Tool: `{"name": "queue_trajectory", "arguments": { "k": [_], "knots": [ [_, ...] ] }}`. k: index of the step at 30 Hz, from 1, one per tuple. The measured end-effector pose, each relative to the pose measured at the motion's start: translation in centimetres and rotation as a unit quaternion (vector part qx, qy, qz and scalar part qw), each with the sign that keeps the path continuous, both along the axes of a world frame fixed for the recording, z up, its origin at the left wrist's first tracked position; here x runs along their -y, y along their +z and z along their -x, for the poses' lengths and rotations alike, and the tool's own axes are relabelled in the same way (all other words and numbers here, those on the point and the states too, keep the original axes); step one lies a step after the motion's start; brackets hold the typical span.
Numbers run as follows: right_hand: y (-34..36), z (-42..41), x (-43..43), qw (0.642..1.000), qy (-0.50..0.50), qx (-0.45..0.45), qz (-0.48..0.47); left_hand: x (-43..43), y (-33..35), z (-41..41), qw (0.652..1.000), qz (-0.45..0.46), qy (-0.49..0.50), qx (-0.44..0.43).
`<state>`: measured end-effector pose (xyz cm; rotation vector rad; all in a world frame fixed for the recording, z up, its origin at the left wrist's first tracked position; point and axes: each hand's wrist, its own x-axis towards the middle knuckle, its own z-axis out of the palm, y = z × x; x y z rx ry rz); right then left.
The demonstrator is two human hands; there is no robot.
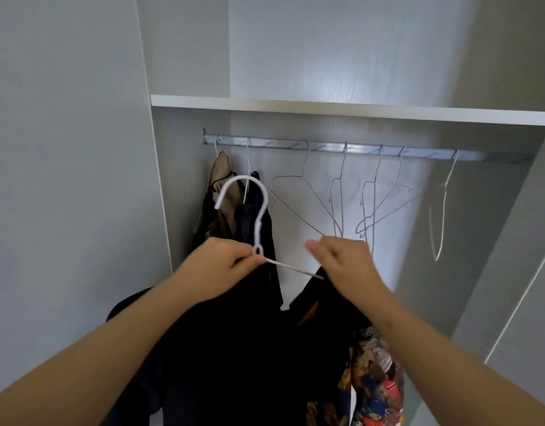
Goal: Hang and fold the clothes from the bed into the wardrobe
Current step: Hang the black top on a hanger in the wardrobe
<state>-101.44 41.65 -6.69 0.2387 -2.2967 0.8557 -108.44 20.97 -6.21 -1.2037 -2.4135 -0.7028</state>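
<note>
Hands raised side by side in front of the open wardrobe [326, 56], both engaged. Left hand [222, 265]: fingers curled, thumb and forefinger pinching the white hanger [256, 210] at the twisted neck just under its hook. Hook stands upright above the left hand, free of the rail [357, 149]. One hanger arm runs from the left hand's fingertips slantwise down to the right hand [341, 265].

Right hand: fingers curled downward, thumb pointing out toward the left hand, gripping the black garment [234, 348] where the hanger arm ends. Exact finger contact with the wire: cannot tell, fabric covers it.

Black garment hangs below both hands and between the forearms. Patterned garment [375, 379], multicoloured, hangs under the right forearm, beside the black one.

Beyond the left hand: tan garment [222, 179] and dark garment [255, 222] hang at the rail's left end. Beyond and above the right hand: several bare wire hangers [369, 204] on the rail, one more apart to the far right. Shelf [326, 107] sits just above the rail.
</note>
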Motion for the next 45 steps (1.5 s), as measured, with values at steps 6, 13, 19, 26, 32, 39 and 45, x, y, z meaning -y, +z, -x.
{"name": "queue_trajectory", "arguments": {
  "k": [6, 13, 19, 26, 32, 39, 45],
  "knots": [
    [-0.8, 0.7, -0.9, 0.995, -0.070, 0.000, -0.076, -0.8, 0.7, -0.4, 0.994, -0.094, 0.012, 0.058],
    [-1.5, 0.7, -2.2, 0.983, -0.132, 0.117, 0.059, -1.6, 0.2, -0.5, 0.999, -0.041, 0.004, 0.001],
    [-1.2, -0.4, -5.6, 0.972, -0.170, 0.095, 0.134, 1.9, -0.5, 1.5, 0.994, 0.064, 0.065, -0.053],
    [-0.6, -1.0, -5.1, 0.980, -0.169, 0.029, 0.103, -0.5, -0.9, -0.3, 0.994, -0.027, 0.038, -0.098],
    [-0.5, -1.7, -5.1, 0.943, -0.289, 0.166, -0.025, -1.2, -0.8, 0.1, 0.993, -0.089, 0.053, -0.051],
    [-1.1, -2.0, -5.0, 0.957, -0.272, 0.100, 0.013, 0.6, -0.6, 1.0, 0.999, -0.033, 0.016, -0.019],
    [-1.2, -2.0, -5.1, 0.964, -0.247, 0.095, -0.019, -0.2, -1.6, 1.1, 0.998, -0.022, 0.050, -0.027]
  ]
}}
